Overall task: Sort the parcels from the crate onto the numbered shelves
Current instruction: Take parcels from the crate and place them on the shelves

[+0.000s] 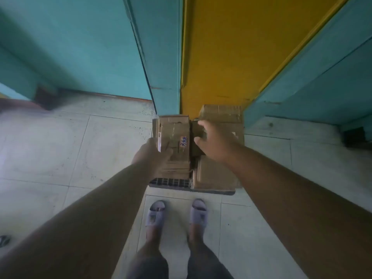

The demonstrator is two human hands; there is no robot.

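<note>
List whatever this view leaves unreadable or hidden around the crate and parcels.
- Label on the held parcel: head view, handwriting too small and blurred to read reliably.
- Crate: only a front strip shows; parcels and the left hand cover the rest.
- Right hand: fingers curl over a dark item, hiding what it is.
- Shelf numbers: none visible; the shelves are cut off at the top edge.

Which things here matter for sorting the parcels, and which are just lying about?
Part of the job:
- labelled parcel, held by left hand
- small dark parcel, gripped by right hand
- other parcels in the crate
- crate

Lying about:
- dark object on the floor, lower left; too cropped to identify
- black block at right
</note>
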